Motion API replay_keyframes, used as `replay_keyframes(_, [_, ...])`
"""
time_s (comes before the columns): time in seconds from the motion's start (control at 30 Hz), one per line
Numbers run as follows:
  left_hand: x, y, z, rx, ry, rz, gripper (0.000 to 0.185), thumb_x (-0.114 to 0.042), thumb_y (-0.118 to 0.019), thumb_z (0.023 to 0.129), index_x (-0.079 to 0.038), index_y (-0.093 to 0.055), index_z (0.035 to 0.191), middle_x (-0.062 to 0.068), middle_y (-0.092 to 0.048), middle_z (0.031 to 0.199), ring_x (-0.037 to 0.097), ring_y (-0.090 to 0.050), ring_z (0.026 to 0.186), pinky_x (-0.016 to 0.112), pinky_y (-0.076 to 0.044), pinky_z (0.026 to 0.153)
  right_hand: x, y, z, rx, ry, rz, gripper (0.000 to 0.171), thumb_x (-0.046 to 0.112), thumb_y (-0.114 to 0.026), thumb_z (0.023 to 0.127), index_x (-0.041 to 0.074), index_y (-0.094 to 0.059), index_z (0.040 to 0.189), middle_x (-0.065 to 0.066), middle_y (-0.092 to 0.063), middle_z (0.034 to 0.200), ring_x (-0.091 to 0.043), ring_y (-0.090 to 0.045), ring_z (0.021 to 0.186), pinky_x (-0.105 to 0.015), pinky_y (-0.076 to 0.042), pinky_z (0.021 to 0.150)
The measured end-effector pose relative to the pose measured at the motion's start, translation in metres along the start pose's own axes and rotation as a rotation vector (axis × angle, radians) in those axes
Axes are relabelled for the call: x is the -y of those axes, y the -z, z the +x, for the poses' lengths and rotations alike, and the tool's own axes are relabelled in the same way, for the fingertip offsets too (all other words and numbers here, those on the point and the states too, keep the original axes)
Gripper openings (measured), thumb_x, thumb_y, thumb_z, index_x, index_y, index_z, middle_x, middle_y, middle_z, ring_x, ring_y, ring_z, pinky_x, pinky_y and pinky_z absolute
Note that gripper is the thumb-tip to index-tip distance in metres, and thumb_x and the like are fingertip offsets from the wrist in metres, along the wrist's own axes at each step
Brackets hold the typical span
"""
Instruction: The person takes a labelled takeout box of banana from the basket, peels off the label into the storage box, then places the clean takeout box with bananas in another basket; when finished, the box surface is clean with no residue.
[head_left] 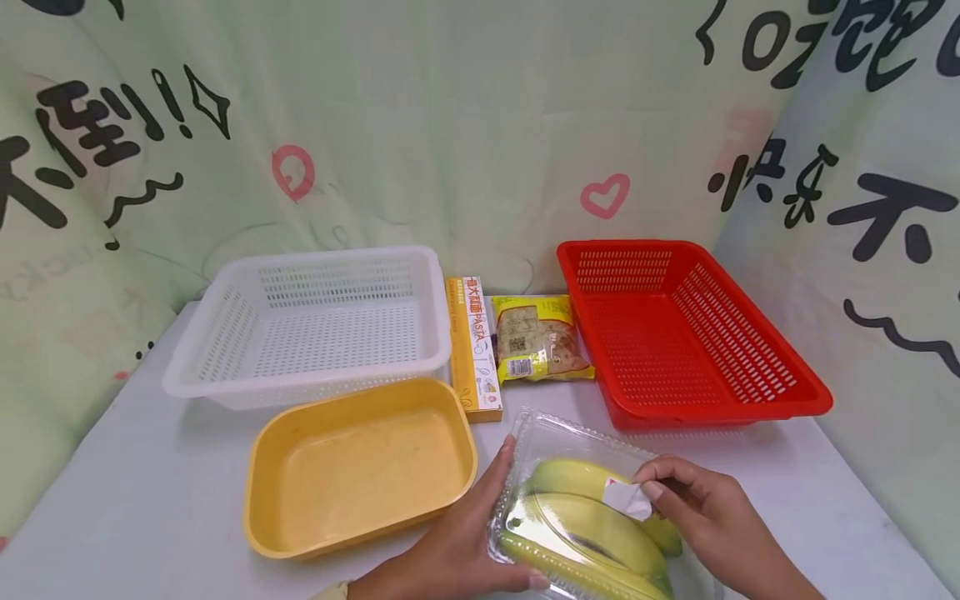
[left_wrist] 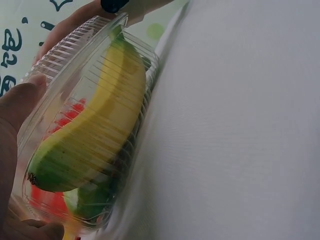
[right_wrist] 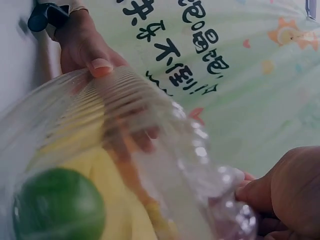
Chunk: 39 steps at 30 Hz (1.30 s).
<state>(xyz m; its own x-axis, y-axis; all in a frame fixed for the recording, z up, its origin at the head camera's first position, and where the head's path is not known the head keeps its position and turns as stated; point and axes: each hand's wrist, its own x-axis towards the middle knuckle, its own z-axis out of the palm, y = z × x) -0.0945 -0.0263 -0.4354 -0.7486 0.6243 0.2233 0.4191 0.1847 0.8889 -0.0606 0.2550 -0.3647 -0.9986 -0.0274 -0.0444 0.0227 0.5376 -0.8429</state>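
Green printed cloth hangs behind a white desk (head_left: 135, 500). At the near edge, right of middle, sits a clear box (head_left: 577, 500) of bananas (head_left: 592, 525). Left hand (head_left: 457, 542) clasps the box's left side, thumb on the lid, its grip closed around the box. Right hand (head_left: 712, 517) pinches a white label (head_left: 628, 500) on the lid. Just left sits a yellow tray (head_left: 360, 467); along the far edge, a white basket (head_left: 315, 325), a pasta box (head_left: 472, 346), a snack pack (head_left: 540, 337) and a red basket (head_left: 682, 333).

A white table (head_left: 150, 500) stands before pale green printed cloth (head_left: 465, 125).
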Motion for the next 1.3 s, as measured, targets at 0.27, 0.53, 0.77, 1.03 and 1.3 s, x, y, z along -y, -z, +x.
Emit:
replay_keyframes(0.27, [-0.001, -0.001, 0.001, -0.002, -0.004, 0.014, 0.125, -0.048, -0.084, 0.071, -0.021, 0.003, 0.158, 0.001, -0.006, 0.162, 0.024, -0.017, 0.144, 0.041, -0.025, 0.112, 0.000, 0.003, 0.002, -0.035, -0.096, 0.045, 0.016, 0.004, -0.061, 0.095, -0.001, -0.064, 0.110, -0.009, -0.063, 0.096, -0.017, -0.060, 0.082, -0.023, -0.055, 0.074])
replay_keyframes(0.53, [0.000, -0.001, 0.000, 0.002, 0.000, 0.002, 0.125, -0.048, -0.084, 0.071, -0.022, 0.003, 0.157, 0.001, -0.004, 0.162, 0.024, -0.016, 0.145, 0.042, -0.024, 0.113, -0.001, 0.006, 0.003, -0.100, -0.181, 0.097, 0.024, 0.015, -0.057, 0.099, -0.002, -0.060, 0.116, -0.009, -0.064, 0.094, -0.018, -0.059, 0.085, -0.024, -0.054, 0.076])
replay_keyframes(0.77, [0.001, -0.002, 0.000, 0.004, -0.018, 0.009, 0.125, -0.047, -0.084, 0.072, -0.019, 0.003, 0.157, 0.003, -0.003, 0.163, 0.025, -0.015, 0.145, 0.042, -0.023, 0.113, -0.004, 0.007, 0.004, -0.157, -0.177, 0.183, 0.029, 0.017, -0.054, 0.101, -0.004, -0.057, 0.120, -0.006, -0.063, 0.097, -0.016, -0.059, 0.087, -0.023, -0.053, 0.077])
replay_keyframes(1.03, [0.001, -0.001, -0.001, -0.004, -0.036, 0.018, 0.124, -0.045, -0.084, 0.073, -0.018, 0.002, 0.158, 0.004, -0.004, 0.162, 0.026, -0.015, 0.145, 0.043, -0.023, 0.113, -0.018, 0.010, 0.007, -0.179, -0.138, 0.581, 0.019, 0.014, -0.057, 0.100, 0.003, -0.061, 0.114, 0.000, -0.062, 0.100, -0.014, -0.059, 0.087, -0.021, -0.053, 0.079])
replay_keyframes(1.3, [0.000, 0.000, 0.000, 0.005, -0.029, 0.005, 0.124, -0.044, -0.085, 0.072, -0.019, 0.002, 0.158, 0.002, -0.003, 0.163, 0.024, -0.013, 0.145, 0.043, -0.022, 0.113, -0.019, 0.017, 0.004, -0.208, -0.181, 0.718, 0.024, 0.027, -0.064, 0.093, 0.026, -0.065, 0.117, 0.008, -0.059, 0.114, -0.009, -0.060, 0.095, -0.020, -0.050, 0.086])
